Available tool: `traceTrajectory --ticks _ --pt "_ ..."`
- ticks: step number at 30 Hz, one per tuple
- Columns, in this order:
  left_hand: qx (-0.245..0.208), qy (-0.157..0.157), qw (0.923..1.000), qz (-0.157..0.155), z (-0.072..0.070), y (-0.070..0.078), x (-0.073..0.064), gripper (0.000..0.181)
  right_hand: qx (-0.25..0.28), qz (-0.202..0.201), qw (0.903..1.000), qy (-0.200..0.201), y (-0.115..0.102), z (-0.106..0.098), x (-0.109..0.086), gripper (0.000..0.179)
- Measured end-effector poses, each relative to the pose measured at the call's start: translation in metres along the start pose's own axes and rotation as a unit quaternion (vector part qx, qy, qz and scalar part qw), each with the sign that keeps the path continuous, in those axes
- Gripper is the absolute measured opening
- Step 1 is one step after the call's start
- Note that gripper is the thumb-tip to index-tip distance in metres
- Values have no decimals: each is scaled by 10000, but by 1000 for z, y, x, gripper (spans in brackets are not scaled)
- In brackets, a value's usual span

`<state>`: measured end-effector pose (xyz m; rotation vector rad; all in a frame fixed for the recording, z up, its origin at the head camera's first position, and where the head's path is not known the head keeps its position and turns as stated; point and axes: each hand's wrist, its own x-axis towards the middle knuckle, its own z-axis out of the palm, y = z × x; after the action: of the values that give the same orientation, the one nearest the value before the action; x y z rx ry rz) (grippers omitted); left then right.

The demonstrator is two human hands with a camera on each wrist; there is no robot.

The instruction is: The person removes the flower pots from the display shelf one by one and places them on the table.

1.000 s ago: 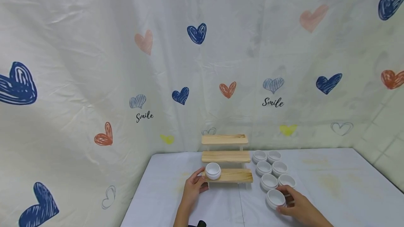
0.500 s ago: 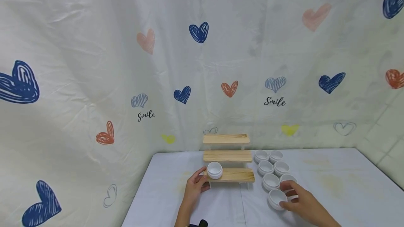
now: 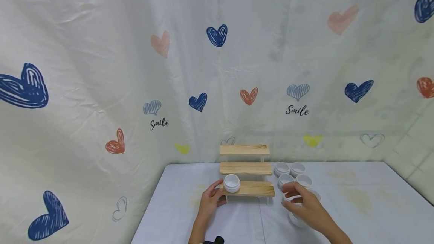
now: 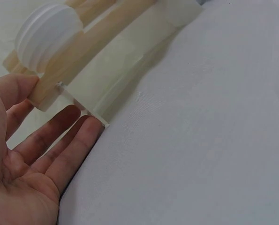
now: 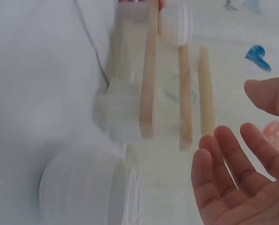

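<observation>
Your left hand point(image 3: 211, 201) rests with relaxed, straight fingers point(image 4: 59, 140) against the near left corner of the three-step wooden stand point(image 3: 246, 168); the thumb touches the end of the lowest step and nothing is grasped. One white jar point(image 3: 232, 183) stands on the left end of that lowest step, just beside your thumb. Your right hand point(image 3: 303, 206) hovers released, fingers spread and holding nothing, above the near end of the group of white jars point(image 3: 291, 174) on the desk point(image 3: 356, 202), right of the stand. The nearest jar point(image 3: 294, 219) shows partly under that hand. Whether the hand touches a jar, I cannot tell. A heart-printed cloth point(image 3: 135, 67) hangs behind the desk.
</observation>
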<state>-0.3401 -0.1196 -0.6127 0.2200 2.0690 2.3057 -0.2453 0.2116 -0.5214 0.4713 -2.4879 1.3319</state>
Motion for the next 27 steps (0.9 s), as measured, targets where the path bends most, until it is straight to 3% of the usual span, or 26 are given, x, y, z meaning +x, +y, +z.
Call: traceTrajectory --ticks 10,14,20,27 --pt "27 -21 10000 33 0 -1 3 47 635 177 9974 -287 -19 48 28 39" --pt "-12 -5 10000 -35 1 -1 4 47 883 468 9946 -274 -21 64 41 42" --pt "16 5 10000 -86 3 -1 5 47 879 763 9931 -166 -18 85 57 49" --pt "-35 3 10000 -84 1 -1 3 48 815 752 9938 -117 -8 106 71 51"
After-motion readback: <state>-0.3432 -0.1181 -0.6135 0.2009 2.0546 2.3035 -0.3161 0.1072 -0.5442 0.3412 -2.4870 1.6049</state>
